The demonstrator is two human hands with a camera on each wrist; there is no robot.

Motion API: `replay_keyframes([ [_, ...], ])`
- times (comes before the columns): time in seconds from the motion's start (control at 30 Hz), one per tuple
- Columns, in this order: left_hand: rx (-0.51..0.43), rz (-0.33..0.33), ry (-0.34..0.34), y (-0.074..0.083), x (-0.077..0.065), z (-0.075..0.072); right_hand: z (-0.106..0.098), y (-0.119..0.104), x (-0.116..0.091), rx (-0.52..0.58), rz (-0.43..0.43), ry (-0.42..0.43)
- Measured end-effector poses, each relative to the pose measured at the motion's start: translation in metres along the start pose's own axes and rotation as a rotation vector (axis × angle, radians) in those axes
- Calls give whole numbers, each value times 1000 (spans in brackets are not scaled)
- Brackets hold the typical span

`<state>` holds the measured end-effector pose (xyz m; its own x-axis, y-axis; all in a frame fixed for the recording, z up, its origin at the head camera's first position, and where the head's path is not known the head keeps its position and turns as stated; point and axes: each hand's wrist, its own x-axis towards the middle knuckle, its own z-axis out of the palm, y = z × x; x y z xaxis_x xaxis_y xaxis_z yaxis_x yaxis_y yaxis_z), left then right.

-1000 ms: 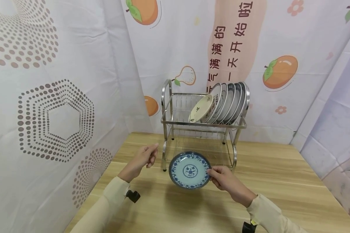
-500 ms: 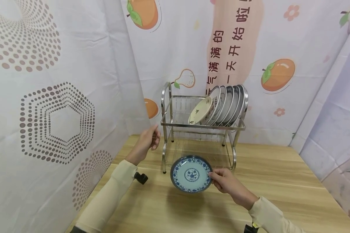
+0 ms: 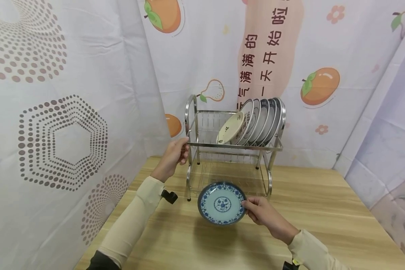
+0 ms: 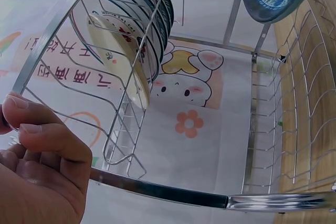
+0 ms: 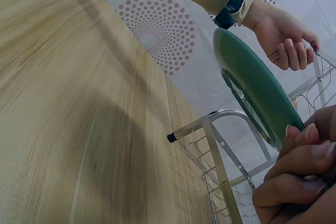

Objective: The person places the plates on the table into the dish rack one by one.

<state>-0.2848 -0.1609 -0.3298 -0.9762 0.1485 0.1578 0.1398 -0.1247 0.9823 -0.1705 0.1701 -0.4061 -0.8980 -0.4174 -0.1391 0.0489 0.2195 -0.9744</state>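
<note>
In the head view my right hand (image 3: 264, 215) pinches the right rim of a blue-and-white patterned plate (image 3: 221, 203), held tilted above the table in front of the dish rack (image 3: 236, 146). The right wrist view shows that plate's green underside (image 5: 257, 85) and my fingers curled at its edge. My left hand (image 3: 173, 155) is at the rack's upper left front corner. Thumb and forefinger grip the metal frame there, seen also in the left wrist view. A cream oval dish (image 3: 230, 128) and several round plates (image 3: 261, 122) lean in the upper tier's right half.
The rack's lower wire tier (image 3: 229, 176) stands on the wooden table (image 3: 310, 210). Printed curtains (image 3: 71, 142) enclose the left and back sides. Small black cameras (image 3: 169, 196) are strapped at both wrists.
My left hand has moved up and to the right, from beside the rack to gripping its upper left corner. The right hand still holds the plate, slightly lower in the head view.
</note>
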Motion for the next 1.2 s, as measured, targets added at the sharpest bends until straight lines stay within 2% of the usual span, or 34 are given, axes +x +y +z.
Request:
replay_keyframes([
  [0.2, 0, 60, -34, -1, -1, -3, -2, -3, 0, -9, 6, 6],
  [0.6, -67, 119, -57, -4, -3, -2, -7, -17, -3, -29, -33, 14],
  [0.8, -80, 141, -66, -5, -3, -1, -12, -35, -6, -31, -67, 50],
  [1.2, -107, 141, -27, -9, 0, 2, -20, -80, -10, -72, -166, 99],
])
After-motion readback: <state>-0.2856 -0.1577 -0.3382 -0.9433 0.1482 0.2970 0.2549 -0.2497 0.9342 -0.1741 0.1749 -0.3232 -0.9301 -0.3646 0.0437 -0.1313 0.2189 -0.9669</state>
